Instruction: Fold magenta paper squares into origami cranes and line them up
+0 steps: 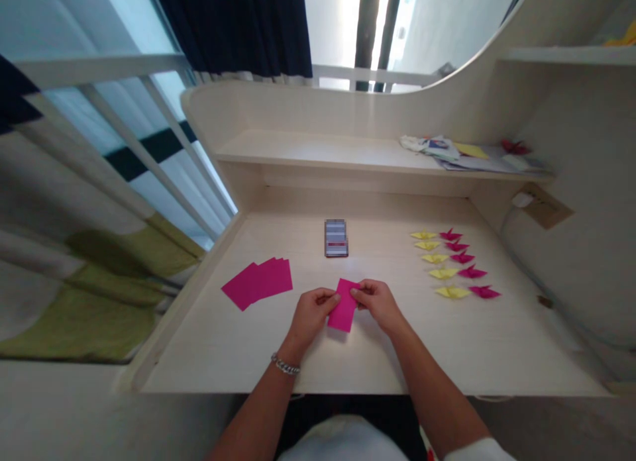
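A folded magenta paper (pixel 343 307) lies in front of me on the pale wooden desk (pixel 238 355). My left hand (pixel 312 310) pinches its left edge with closed fingers. My right hand (pixel 377 302) pinches its upper right edge the same way. A fanned stack of magenta sheets (pixel 257 282) lies to the left of my hands. A phone (pixel 336 238) lies flat just beyond the paper.
At the right, two rows of folded paper figures: yellow ones (pixel 437 262) and magenta ones (pixel 467 262). A shelf (pixel 308 150) at the back holds papers (pixel 467 156) at its right end. A railing and curtain stand to the left.
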Tool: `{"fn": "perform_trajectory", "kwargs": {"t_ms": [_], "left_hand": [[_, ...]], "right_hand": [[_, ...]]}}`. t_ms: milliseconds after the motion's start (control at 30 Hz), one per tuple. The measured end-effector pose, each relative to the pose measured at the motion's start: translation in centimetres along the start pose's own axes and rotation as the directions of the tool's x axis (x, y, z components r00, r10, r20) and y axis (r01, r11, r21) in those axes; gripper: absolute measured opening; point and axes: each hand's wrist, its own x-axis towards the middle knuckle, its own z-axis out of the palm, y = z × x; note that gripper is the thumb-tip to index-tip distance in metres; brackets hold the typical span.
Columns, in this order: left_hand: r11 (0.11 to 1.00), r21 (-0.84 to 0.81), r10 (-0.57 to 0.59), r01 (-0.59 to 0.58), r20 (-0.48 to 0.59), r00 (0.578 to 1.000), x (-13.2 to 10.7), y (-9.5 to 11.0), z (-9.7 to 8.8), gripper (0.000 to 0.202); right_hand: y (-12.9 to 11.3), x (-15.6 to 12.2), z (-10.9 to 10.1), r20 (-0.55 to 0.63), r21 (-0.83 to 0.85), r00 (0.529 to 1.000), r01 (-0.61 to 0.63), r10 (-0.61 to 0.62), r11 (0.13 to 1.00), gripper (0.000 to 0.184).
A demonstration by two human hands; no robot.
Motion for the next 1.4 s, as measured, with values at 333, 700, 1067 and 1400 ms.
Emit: {"fn": "perform_trajectory", "kwargs": {"t_ms": [333,700,1067,1400], "left_hand": [[0.997,0.078,0.022,-0.026,0.049,0.999,-0.2,0.7,-0.5,0.025],[0.999,0.034,-0.02,0.016,0.105,0.994,-0.2,1.7,-0.9,0.025],[0.994,-0.054,-0.087,0.094,0.13,0.988,-0.7,2.7,-1.0,0.019],[0.997,-0.015,-0.078,0.079,0.091,0.993,-0.7,3.3,-1.1,0.017]], "right_hand": [[-1.1,-0.3,-0.7,0.122,-0.038,0.991,-0.048,0.052,0.998,0.025],[-1.5,-0.5,-1.3,0.206,-0.021,0.973,-0.101,0.103,0.995,0.031],[-1.8,-0.7,-1.6,0.3,0.006,0.95,-0.087,0.081,0.996,0.028],[-1.6,-0.8,-1.1,0.206,0.051,0.975,-0.091,0.078,0.995,0.024]]}}
